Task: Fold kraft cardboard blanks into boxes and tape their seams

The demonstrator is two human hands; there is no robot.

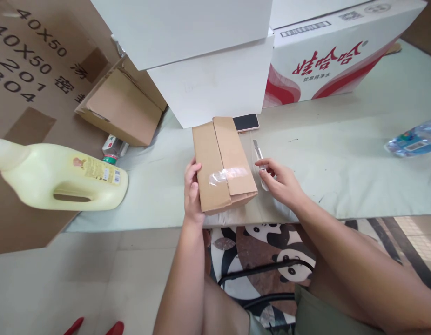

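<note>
In the head view a small brown cardboard box stands near the table's front edge, its top seam crossed by clear, shiny tape. My left hand grips the box's left side, fingers wrapped against it. To the right of the box, my right hand pinches a utility knife between thumb and fingers. The knife's tip points away from me, beside the box and apart from it. Behind the box lies a black phone, partly covered by it.
White boxes and a red-and-white carton stand behind. At the left are a yellow jug, an open brown box and a small green-capped bottle. A water bottle lies at the right on the cloth-covered table.
</note>
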